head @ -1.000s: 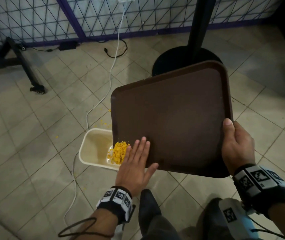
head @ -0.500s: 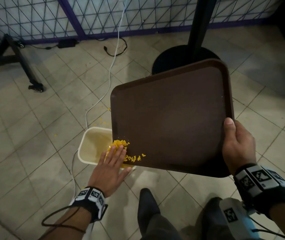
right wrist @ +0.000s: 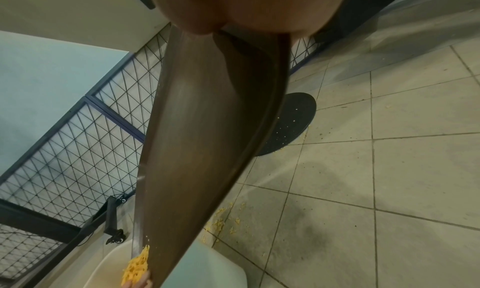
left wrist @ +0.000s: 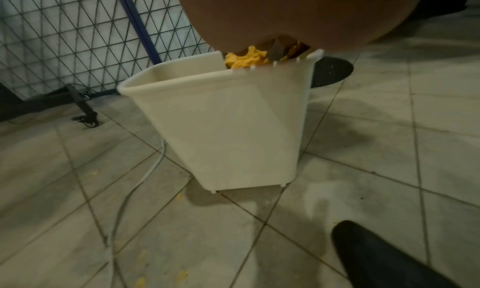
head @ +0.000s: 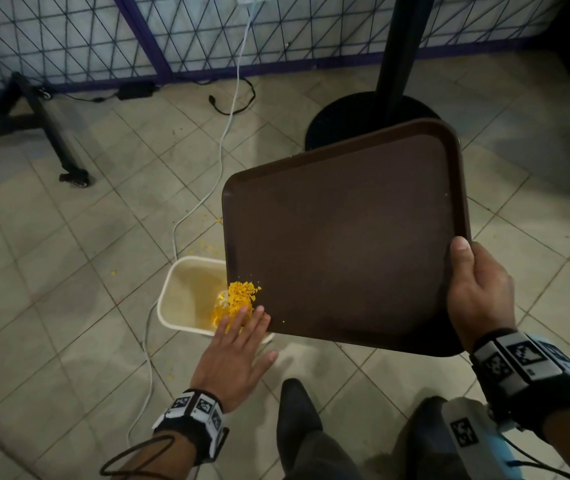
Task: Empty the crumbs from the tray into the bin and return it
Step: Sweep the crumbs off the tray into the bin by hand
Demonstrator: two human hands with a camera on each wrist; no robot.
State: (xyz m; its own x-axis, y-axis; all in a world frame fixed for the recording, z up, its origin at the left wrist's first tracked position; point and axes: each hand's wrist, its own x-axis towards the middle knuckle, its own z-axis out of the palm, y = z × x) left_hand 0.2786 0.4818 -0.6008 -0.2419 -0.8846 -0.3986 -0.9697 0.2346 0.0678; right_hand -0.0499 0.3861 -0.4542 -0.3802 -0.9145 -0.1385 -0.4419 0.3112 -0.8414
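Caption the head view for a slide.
Right hand tilts a brown tray while the left hand sweeps yellow crumbs into a white bin.

The tilted tray [head: 345, 237] overhangs the bin's [head: 186, 292] right side, leaving its left half open from above.
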